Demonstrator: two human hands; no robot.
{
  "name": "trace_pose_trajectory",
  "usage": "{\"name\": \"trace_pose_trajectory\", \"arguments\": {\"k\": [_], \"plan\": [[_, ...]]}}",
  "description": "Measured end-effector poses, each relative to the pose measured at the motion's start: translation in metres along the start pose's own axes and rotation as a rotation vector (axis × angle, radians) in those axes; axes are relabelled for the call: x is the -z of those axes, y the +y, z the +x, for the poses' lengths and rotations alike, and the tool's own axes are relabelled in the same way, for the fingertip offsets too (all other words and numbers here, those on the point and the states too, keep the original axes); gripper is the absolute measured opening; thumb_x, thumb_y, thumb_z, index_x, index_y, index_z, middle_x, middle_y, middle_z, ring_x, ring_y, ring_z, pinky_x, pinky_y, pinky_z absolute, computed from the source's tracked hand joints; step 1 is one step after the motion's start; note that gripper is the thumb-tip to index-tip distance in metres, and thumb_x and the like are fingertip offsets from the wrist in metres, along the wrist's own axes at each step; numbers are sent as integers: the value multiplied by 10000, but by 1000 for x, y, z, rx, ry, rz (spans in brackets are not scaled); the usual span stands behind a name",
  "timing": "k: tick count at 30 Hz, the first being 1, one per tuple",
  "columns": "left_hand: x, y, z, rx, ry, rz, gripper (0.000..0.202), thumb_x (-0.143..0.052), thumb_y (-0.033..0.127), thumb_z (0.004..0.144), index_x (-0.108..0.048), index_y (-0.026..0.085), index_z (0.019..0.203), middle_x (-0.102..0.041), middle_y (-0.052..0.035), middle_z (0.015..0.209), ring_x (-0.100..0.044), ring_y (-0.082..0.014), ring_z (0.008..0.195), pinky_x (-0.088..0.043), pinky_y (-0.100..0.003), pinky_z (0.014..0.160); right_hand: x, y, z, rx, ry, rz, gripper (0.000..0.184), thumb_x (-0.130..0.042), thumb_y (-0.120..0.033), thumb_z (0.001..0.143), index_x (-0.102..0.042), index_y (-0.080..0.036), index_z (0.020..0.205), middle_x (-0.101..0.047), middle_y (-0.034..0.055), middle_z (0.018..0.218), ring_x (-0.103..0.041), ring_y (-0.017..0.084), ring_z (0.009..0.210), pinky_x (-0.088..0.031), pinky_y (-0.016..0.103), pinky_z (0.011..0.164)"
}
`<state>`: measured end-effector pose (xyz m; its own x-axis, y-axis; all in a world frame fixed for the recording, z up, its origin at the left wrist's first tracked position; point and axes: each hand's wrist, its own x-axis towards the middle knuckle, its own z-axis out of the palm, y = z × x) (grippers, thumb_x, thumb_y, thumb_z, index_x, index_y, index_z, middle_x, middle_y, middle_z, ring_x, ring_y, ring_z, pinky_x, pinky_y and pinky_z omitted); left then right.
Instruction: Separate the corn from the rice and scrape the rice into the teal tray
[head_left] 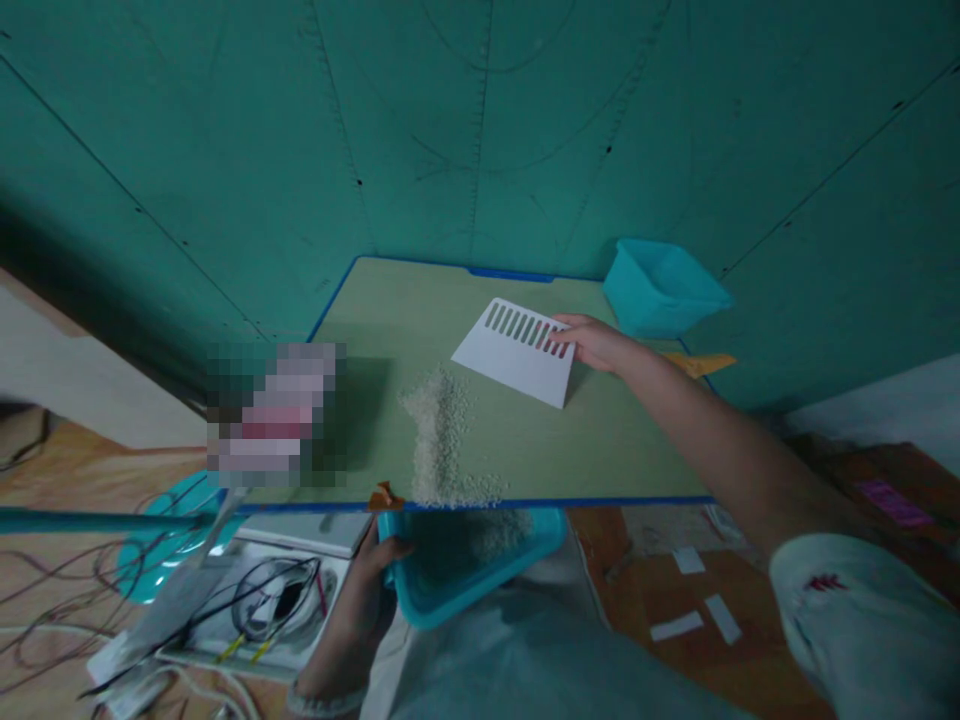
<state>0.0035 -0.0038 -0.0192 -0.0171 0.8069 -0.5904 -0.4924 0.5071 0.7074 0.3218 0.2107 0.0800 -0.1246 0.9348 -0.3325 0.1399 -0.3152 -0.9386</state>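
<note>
My right hand (592, 340) grips one end of a white slotted scraper (517, 360), fingers through or behind its slots. The blade is tilted over the tabletop, to the right of a spread pile of white rice-like grains (433, 440). These grains reach the table's front edge. Below that edge my left hand (371, 575) is closed on the left rim of a turquoise plastic basin (442, 605). Some grains lie inside the basin, which sits close against the edge. Part of my left hand is hidden under the rim.
On the green table (360, 300), a second turquoise bin (652, 290) stands at the back right beside an orange-yellow piece (701, 364). A blurred-out item (277, 415) is at the left. Brown tape (386, 497) marks the front edge. Cables and a box (285, 600) lie below left.
</note>
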Motion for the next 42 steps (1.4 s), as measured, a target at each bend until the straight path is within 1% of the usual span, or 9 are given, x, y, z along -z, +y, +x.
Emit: {"name": "trace_pose_trajectory", "arguments": {"k": [5, 10, 16, 20, 24, 28, 32, 36, 42], "plan": [[1, 6, 0, 9, 23, 2, 315, -751, 202, 464, -711, 213, 776, -736, 13, 672, -726, -274, 733, -562, -316, 612, -24, -3, 17, -45, -80, -5, 210, -608, -24, 825, -680, -202, 910, -771, 36, 825, -709, 165, 760, -572, 306, 816], [9, 4, 3, 8, 72, -10, 337, -746, 197, 439, -714, 202, 774, -726, 17, 642, -694, -239, 639, -545, -304, 582, -34, 2, 10, -119, -172, 6, 212, -625, -16, 823, -686, -187, 933, -776, 35, 858, -716, 145, 748, -579, 307, 847], [18, -6, 12, -1, 51, -33, 459, -769, 219, 509, -722, 204, 965, -778, -14, 789, -740, -297, 810, -580, -330, 647, -33, 12, -10, -177, -254, 20, 261, -640, -15, 826, -686, -174, 1028, -779, 26, 841, -705, 133, 684, -580, 255, 691], [14, -5, 11, 5, 53, -23, 471, -761, 203, 484, -710, 200, 953, -770, -12, 749, -746, -314, 816, -589, -350, 661, -31, 18, -26, -191, -295, 12, 252, -655, -20, 811, -695, -166, 1013, -775, 20, 810, -705, 129, 665, -559, 225, 619], [7, -2, 7, 2, 39, -17, 497, -751, 195, 484, -726, 203, 981, -745, 3, 667, -746, -327, 804, -593, -371, 665, -27, 22, -41, -184, -349, 18, 223, -692, -51, 789, -694, -155, 986, -779, 29, 824, -711, 132, 688, -561, 233, 647], [3, 0, 5, -3, 8, -7, 377, -757, 217, 472, -736, 206, 848, -786, -31, 769, -744, -338, 866, -603, -397, 721, -23, 26, -52, -185, -372, 23, 246, -724, -88, 767, -695, -160, 1001, -782, 31, 848, -716, 140, 706, -573, 261, 699], [1, 1, 4, 2, 7, 13, 299, -754, 219, 459, -729, 206, 756, -781, -31, 738, -738, -339, 876, -603, -389, 720, -22, 29, -59, -148, -388, 5, 234, -758, -132, 749, -702, -159, 975, -778, 21, 831, -711, 131, 711, -556, 244, 689], [-1, 2, 2, -1, 16, 6, 338, -760, 222, 467, -740, 206, 804, -785, -22, 754, -742, -327, 852, -604, -388, 714, -20, 29, -66, -107, -427, -26, 249, -789, -189, 721, -711, -157, 956, -771, 19, 829, -696, 129, 702, -539, 246, 672], [-1, 3, 2, 14, 19, 20, 344, -772, 191, 482, -731, 215, 822, -756, 9, 651, -753, -312, 768, -611, -394, 713, -18, 26, -73, -64, -413, -94, 284, -800, -245, 707, -705, -164, 961, -767, 20, 840, -689, 139, 719, -531, 260, 679]]}}
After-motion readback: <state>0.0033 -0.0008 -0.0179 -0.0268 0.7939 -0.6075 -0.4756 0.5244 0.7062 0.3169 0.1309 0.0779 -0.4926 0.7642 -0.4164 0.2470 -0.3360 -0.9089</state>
